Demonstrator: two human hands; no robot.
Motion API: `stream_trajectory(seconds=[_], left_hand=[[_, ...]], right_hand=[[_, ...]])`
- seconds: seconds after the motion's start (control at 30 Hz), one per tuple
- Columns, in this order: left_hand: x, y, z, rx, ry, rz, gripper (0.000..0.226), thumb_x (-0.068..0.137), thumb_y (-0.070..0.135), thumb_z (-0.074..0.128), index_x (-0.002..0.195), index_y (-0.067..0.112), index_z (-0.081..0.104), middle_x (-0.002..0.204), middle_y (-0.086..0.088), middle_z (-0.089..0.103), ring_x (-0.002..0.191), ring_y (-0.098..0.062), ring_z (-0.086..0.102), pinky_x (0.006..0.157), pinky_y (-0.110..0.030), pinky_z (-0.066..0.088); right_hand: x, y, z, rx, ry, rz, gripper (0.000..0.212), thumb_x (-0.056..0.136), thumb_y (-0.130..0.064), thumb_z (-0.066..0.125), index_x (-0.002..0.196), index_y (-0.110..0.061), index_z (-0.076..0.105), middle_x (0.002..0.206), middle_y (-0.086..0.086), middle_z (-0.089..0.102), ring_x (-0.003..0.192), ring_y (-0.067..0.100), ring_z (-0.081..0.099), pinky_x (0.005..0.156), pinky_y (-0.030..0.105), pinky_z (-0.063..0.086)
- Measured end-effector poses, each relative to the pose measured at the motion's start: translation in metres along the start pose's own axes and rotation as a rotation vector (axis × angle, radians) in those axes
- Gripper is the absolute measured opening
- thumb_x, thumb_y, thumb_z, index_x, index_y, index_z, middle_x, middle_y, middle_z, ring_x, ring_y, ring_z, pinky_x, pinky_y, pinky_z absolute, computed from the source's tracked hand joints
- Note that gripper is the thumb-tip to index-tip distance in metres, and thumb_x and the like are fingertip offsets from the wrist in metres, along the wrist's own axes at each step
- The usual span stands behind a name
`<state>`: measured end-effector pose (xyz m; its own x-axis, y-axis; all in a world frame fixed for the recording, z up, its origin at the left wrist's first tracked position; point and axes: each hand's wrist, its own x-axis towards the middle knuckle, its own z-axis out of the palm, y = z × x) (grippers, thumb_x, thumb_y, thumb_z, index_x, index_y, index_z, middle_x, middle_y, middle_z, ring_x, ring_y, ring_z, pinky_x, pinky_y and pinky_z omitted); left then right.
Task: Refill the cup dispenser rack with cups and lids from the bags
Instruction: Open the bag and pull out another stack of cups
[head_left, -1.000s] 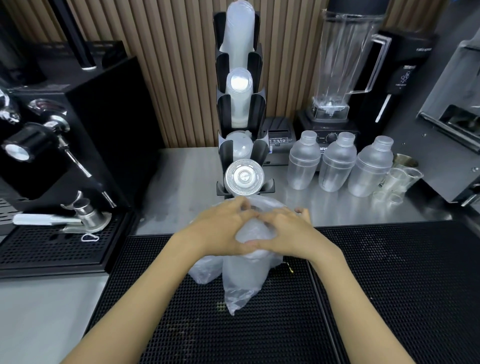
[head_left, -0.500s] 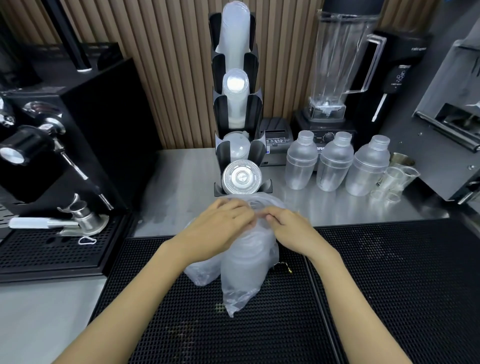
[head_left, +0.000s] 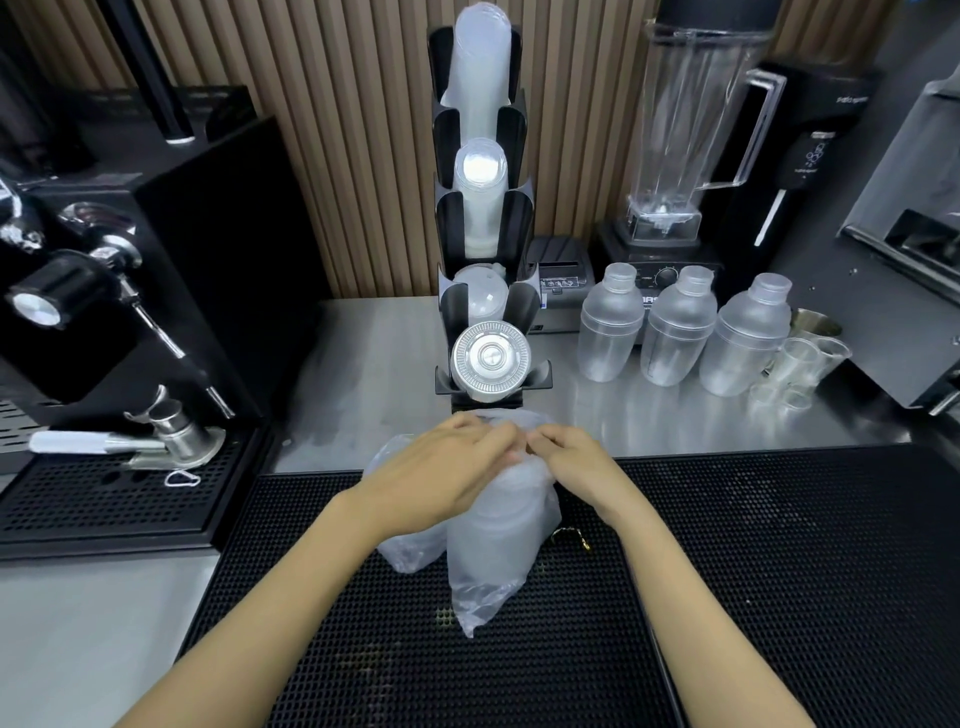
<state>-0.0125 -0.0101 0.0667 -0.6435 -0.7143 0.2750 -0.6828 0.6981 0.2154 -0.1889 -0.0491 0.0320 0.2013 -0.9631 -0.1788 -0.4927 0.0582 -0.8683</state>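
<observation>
Two hands working at my bag's mouth, left hand (head_left: 447, 475) and right hand (head_left: 569, 462) pinching the clear plastic bag of lids (head_left: 496, 545), bag standing on the black perforated mat (head_left: 753, 571), just before the cup dispenser rack (head_left: 485, 218).

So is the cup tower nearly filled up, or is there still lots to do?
Still early. The rack already has cup stacks in its upper slots and flat lids at the bottom. Right now the left hand and right hand are pinching the top of the bag standing on the black mat, apparently opening it. Nothing is out of it yet, and a second bag waits beside it.
</observation>
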Motion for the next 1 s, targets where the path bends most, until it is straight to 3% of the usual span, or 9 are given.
stream_trajectory(seconds=[0.1, 0.17, 0.3, 0.47, 0.6, 0.73, 0.83, 0.93, 1.0], left_hand=[[-0.004, 0.001, 0.002, 0.038, 0.025, -0.140, 0.041, 0.096, 0.048, 0.016, 0.095, 0.018, 0.045, 0.062, 0.007, 0.046, 0.065, -0.024, 0.050, 0.069, -0.027, 0.039], [-0.006, 0.000, 0.003, 0.109, 0.047, -0.252, 0.047, 0.094, 0.053, 0.025, 0.096, 0.015, 0.053, 0.076, 0.000, 0.059, 0.074, -0.028, 0.059, 0.062, -0.032, 0.041], [-0.006, -0.003, -0.001, -0.014, 0.004, -0.443, 0.035, 0.083, 0.051, 0.061, 0.105, 0.024, 0.060, 0.104, 0.012, 0.058, 0.096, -0.012, 0.056, 0.077, -0.024, 0.042], [-0.007, -0.010, 0.008, -0.360, -0.243, -0.681, 0.052, 0.073, 0.059, 0.067, 0.107, 0.030, 0.041, 0.084, 0.013, 0.055, 0.079, -0.005, 0.051, 0.067, -0.020, 0.040], [-0.023, -0.018, 0.033, -0.816, -0.169, -0.839, 0.064, 0.066, 0.069, 0.065, 0.115, 0.033, 0.045, 0.115, 0.011, 0.056, 0.106, -0.004, 0.055, 0.093, -0.024, 0.044], [-0.030, -0.017, 0.034, -0.700, 0.040, -0.696, 0.067, 0.063, 0.073, 0.064, 0.119, 0.044, 0.042, 0.133, 0.023, 0.045, 0.113, 0.004, 0.050, 0.099, -0.024, 0.040], [-0.030, -0.019, 0.022, -0.288, 0.123, -0.298, 0.056, 0.085, 0.063, 0.048, 0.136, 0.042, 0.039, 0.150, 0.027, 0.023, 0.138, 0.007, 0.021, 0.110, -0.026, 0.023], [-0.028, -0.017, 0.015, -0.113, 0.043, -0.091, 0.053, 0.085, 0.065, 0.045, 0.127, 0.034, 0.049, 0.149, 0.024, 0.029, 0.144, 0.000, 0.013, 0.112, -0.031, 0.020], [-0.029, -0.016, 0.014, -0.077, 0.035, -0.032, 0.054, 0.079, 0.069, 0.052, 0.112, 0.026, 0.054, 0.139, 0.020, 0.042, 0.140, -0.003, 0.024, 0.111, -0.033, 0.025]], right_hand=[[-0.002, -0.001, -0.001, -0.097, -0.024, -0.049, 0.027, 0.093, -0.032, 0.047, 0.097, -0.018, 0.069, 0.092, 0.006, 0.069, 0.085, 0.013, 0.055, 0.074, 0.027, 0.040], [-0.005, -0.003, -0.002, -0.120, -0.041, -0.095, 0.028, 0.090, -0.037, 0.053, 0.102, -0.018, 0.070, 0.099, -0.002, 0.070, 0.092, 0.009, 0.059, 0.080, 0.022, 0.042], [-0.005, -0.006, -0.006, -0.103, -0.015, -0.135, 0.027, 0.086, -0.038, 0.060, 0.099, -0.018, 0.071, 0.102, -0.003, 0.071, 0.095, 0.008, 0.063, 0.090, 0.024, 0.048], [-0.004, 0.008, 0.000, -0.071, -0.114, -0.010, 0.046, 0.091, -0.053, 0.039, 0.116, -0.024, 0.064, 0.120, 0.000, 0.065, 0.114, 0.012, 0.056, 0.103, 0.029, 0.040], [-0.009, 0.021, 0.013, 0.243, -0.207, 0.058, 0.052, 0.093, -0.056, 0.029, 0.122, -0.025, 0.059, 0.128, -0.008, 0.058, 0.119, 0.005, 0.051, 0.110, 0.028, 0.033], [-0.010, 0.024, 0.015, 0.208, -0.098, 0.027, 0.046, 0.094, -0.051, 0.035, 0.115, -0.023, 0.064, 0.120, -0.008, 0.063, 0.114, 0.008, 0.056, 0.103, 0.027, 0.039], [-0.017, 0.011, 0.010, 0.181, 0.079, -0.145, 0.031, 0.090, -0.040, 0.051, 0.113, -0.022, 0.062, 0.110, -0.009, 0.066, 0.108, 0.004, 0.058, 0.096, 0.018, 0.043], [-0.035, -0.007, -0.002, 0.157, -0.019, -0.347, 0.046, 0.075, -0.041, 0.065, 0.118, -0.027, 0.057, 0.120, -0.016, 0.059, 0.113, -0.011, 0.049, 0.094, 0.002, 0.033], [-0.044, -0.009, -0.007, 0.049, -0.153, -0.439, 0.056, 0.068, -0.034, 0.077, 0.119, -0.031, 0.055, 0.127, -0.020, 0.054, 0.121, -0.009, 0.043, 0.099, 0.003, 0.028]])
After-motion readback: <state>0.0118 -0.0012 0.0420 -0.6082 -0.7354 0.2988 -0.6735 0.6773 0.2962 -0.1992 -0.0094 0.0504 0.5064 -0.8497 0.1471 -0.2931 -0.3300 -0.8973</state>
